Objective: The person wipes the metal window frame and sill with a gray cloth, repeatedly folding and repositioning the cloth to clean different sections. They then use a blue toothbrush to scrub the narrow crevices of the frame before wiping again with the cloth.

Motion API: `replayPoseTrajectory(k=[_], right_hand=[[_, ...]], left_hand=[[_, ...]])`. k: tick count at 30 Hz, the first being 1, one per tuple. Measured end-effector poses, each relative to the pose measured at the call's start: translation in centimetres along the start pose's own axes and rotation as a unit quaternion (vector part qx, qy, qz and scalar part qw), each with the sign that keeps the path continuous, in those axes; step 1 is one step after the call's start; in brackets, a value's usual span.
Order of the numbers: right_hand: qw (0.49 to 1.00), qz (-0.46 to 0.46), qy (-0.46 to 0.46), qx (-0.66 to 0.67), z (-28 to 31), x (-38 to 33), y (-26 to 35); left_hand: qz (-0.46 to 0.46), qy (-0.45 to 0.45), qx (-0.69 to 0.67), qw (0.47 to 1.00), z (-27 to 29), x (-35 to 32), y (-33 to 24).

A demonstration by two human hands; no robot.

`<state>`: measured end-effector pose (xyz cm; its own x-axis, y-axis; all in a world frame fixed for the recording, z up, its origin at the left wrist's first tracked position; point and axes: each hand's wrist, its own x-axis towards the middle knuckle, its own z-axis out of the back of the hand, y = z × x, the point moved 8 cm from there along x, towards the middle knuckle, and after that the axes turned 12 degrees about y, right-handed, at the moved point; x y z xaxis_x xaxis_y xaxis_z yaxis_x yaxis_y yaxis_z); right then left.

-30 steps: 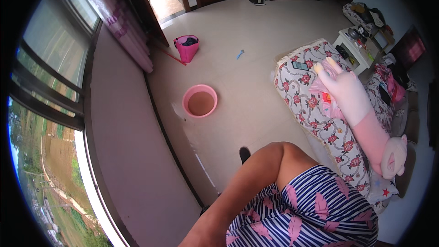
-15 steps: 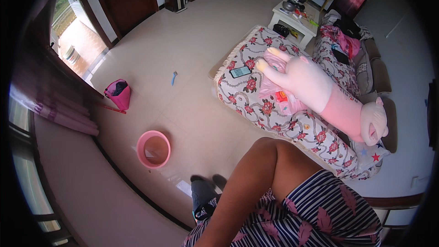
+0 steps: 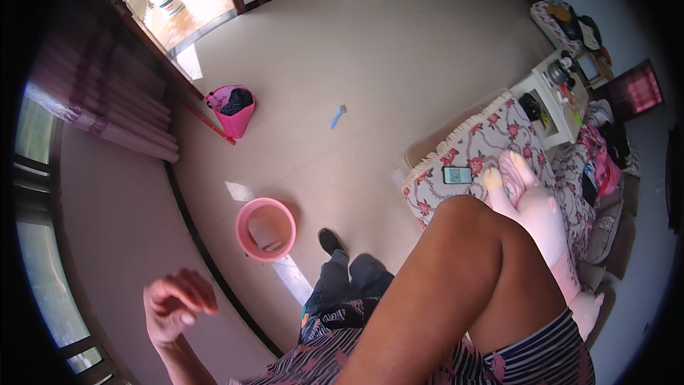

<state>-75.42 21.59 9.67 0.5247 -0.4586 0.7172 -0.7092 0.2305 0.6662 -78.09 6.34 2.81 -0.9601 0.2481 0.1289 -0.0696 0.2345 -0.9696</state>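
Observation:
My left hand [image 3: 178,305] is raised at the lower left, in front of the pale wall beneath the window. Its fingers curl loosely, the thumb stands apart from them, and nothing shows in the grasp. Nearest to it on the floor is a round pink bucket [image 3: 241,230] with liquid inside. My right arm [image 3: 456,271] is sharply bent, the elbow pointing forward; its hand is out of the picture. Beyond the bucket, a pink bag [image 3: 239,123] with black plastic inside stands near the curtain. A blue-handled brush [image 3: 337,118] lies on the tiles.
At the right, a flowered cover [image 3: 476,144] bears a phone [image 3: 457,175] and a long pink plush pig [image 3: 539,222]. A white table [image 3: 563,117] with clutter stands behind. Purple curtains [image 3: 107,107] hang at the left, near a red stick [image 3: 211,126] and an open doorway.
My left hand has come into view at the lower left. The view has turned, so the bucket, bag and brush appear farther right. A dark shoe now shows ahead of my legs.

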Motion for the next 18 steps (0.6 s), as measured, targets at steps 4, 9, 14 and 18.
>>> replayPoseTrajectory(k=[4, 9, 14, 18], right_hand=[[1.0, -0.016, 0.02, -0.011, 6.3, -2.7, 3.8], [0.997, -0.026, 0.062, -0.023, 13.4, -6.8, 7.5], [0.994, -0.033, 0.088, -0.046, 20.4, -13.1, 10.6], [0.996, -0.029, 0.053, -0.069, 28.3, -21.6, 12.7]], left_hand=[[0.093, -0.045, 0.047, 0.994, 6.3, 6.7, 1.3], [0.201, -0.115, 0.041, 0.972, 12.5, 12.9, 4.5], [0.341, -0.256, 0.073, 0.902, 18.3, 13.1, 10.9], [0.386, -0.375, -0.079, 0.839, 19.3, 11.3, 25.9]])
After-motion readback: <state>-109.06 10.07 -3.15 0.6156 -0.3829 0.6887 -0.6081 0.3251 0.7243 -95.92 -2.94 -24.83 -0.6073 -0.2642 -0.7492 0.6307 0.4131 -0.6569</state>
